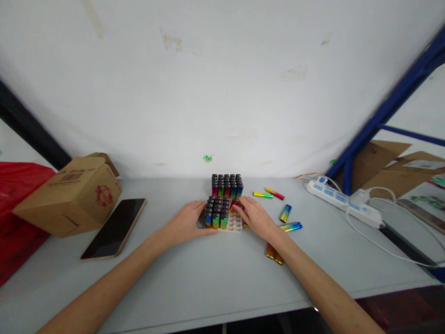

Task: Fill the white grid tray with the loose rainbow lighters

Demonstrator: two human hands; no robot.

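**Just below the centre of the frame, two hands worked at a white tray (235,224) of lighters**

The left hand (187,218) curved about the tray's left side, thumb along the front edge and fingers toward the back, spread wide apart; how firmly it gripped, I could not tell. The right hand (255,216) had its thumb and fingers nearly together on a red lighter (235,203) at the tray's right rear; the fingers partly hid it, so whether it sat in a slot was unclear. Black-topped lighters (216,215) stood upright in the tray's left part, and bare slots showed at its front right. Directly behind stood another upright block of lighters (227,186).

Right of centre, loose lighters (285,213) lay scattered on the grey table (174,278). A phone (114,228) and a cardboard box (69,197) occupied the left of the frame, a power strip (344,202) the right.
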